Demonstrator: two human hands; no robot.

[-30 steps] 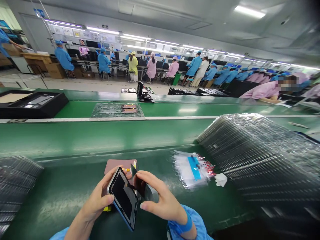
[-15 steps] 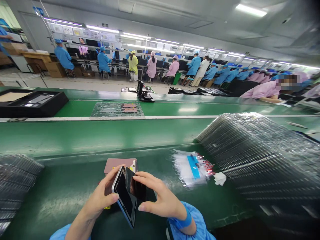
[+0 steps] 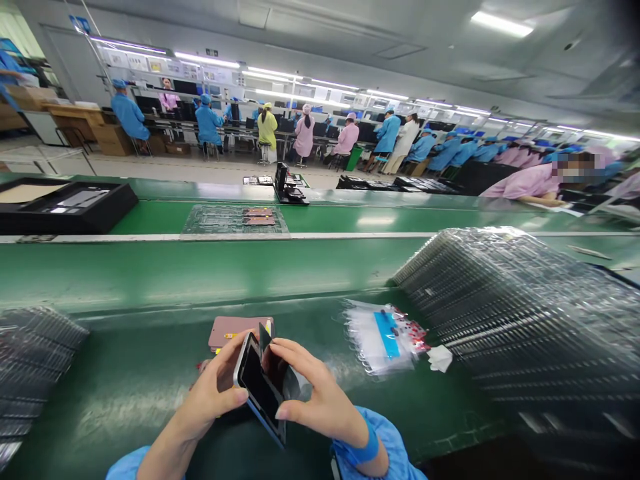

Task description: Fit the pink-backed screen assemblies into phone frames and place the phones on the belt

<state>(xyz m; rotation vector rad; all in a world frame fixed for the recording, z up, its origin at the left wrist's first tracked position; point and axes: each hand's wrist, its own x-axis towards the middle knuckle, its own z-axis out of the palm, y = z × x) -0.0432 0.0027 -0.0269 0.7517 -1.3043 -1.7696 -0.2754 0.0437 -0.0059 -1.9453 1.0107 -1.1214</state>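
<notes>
Shifted a little rightward since the earlier frame: a blue-edged smartphone [image 3: 260, 390], tilted on edge in the closed grip of the left hand [image 3: 210, 393], low over the green counter [image 3: 125, 400]. Right hand [image 3: 320, 393] in a partly closed grip, fingers pinching a dark glossy panel [image 3: 275, 367] just against the phone. Behind the hands, a pink pad [image 3: 235, 331]; off to the right, a bag of clear film packets [image 3: 383, 340] and stacked clear trays [image 3: 520, 307].

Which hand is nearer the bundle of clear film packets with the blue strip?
Right. The right hand is left of the packets, not touching them; the left hand is farther left, holding the phone.
</notes>
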